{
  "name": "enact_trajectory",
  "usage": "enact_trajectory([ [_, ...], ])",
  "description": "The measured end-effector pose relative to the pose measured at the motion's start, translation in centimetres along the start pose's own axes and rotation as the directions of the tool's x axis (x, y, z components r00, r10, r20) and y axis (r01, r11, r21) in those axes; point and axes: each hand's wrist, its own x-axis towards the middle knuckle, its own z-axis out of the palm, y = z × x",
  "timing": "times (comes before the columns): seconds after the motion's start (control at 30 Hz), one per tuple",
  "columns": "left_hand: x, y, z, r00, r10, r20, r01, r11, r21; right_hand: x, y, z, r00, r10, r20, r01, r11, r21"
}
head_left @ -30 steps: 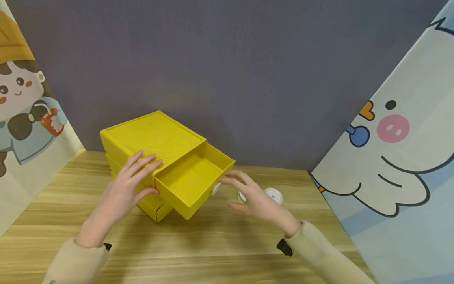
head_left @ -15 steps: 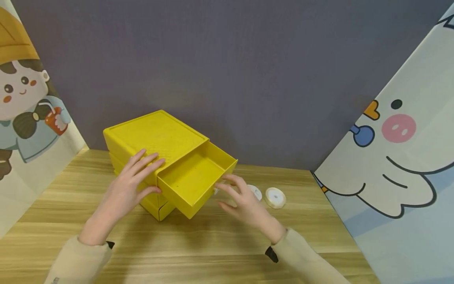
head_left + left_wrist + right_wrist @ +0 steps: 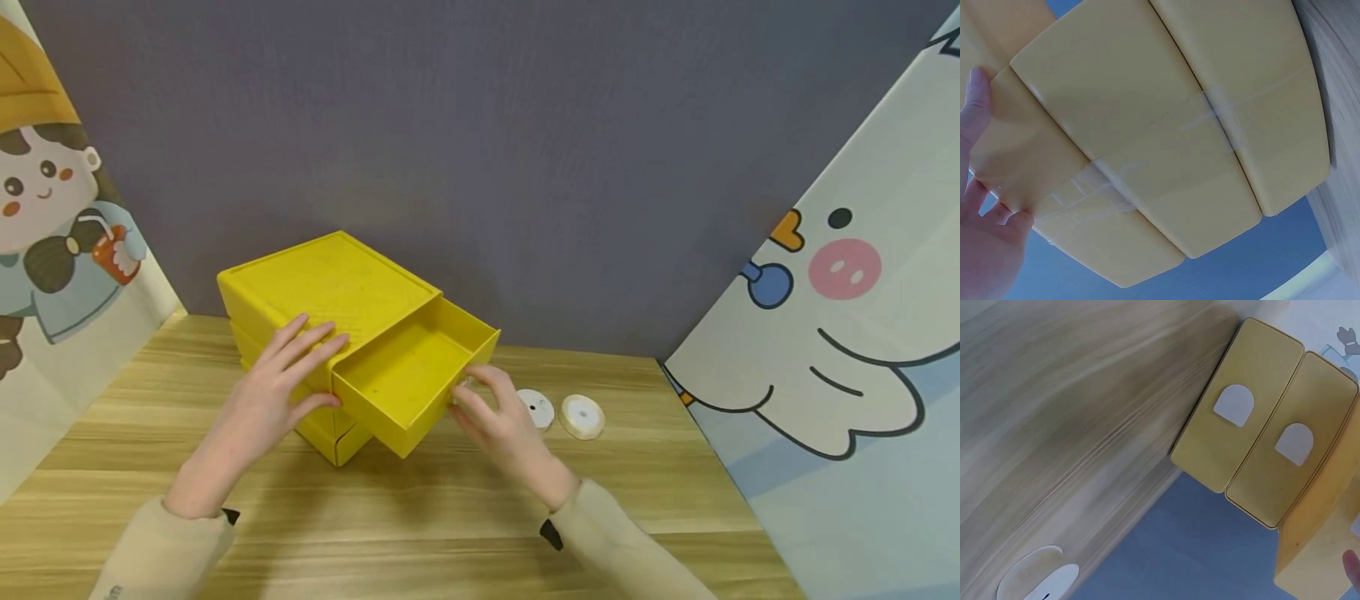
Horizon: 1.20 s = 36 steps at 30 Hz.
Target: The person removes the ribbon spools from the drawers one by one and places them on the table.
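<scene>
A yellow three-tier drawer cabinet (image 3: 330, 287) stands angled on the table, its top drawer (image 3: 412, 358) pulled well out with a bare bottom showing. My left hand (image 3: 262, 400) rests on the cabinet's near top corner, fingers spread over the top and thumb along the side near the front edge. At the front of the drawer, my right hand (image 3: 510, 429) pinches its small white knob (image 3: 1357, 526), which the fingers mostly hide in the head view. Seen from the right wrist, the two lower drawers (image 3: 1238, 406) are closed, each bearing a white tab.
Two flat white spools (image 3: 536, 408) (image 3: 582, 416) lie on the wooden table (image 3: 450, 533) to the right of the drawer. Behind rises a grey-blue partition (image 3: 525, 167), with cartoon-printed panels (image 3: 885, 350) at both sides. Clear tape (image 3: 1222, 119) runs across the cabinet's side.
My right hand has moved left to the drawer's front and its fingers have closed on the knob. The drawer's front end has shifted very slightly. My left hand has stayed on the cabinet.
</scene>
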Motion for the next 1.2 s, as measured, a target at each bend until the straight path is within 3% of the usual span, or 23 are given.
enact_trajectory([
  [1.2, -0.3, -0.1, 0.1, 1.000, 0.006, -0.009, -0.006, 1.000, 0.015, 3.1, -0.2, 4.4, 0.999, -0.008, -0.053, 0.004, 0.997, -0.074],
])
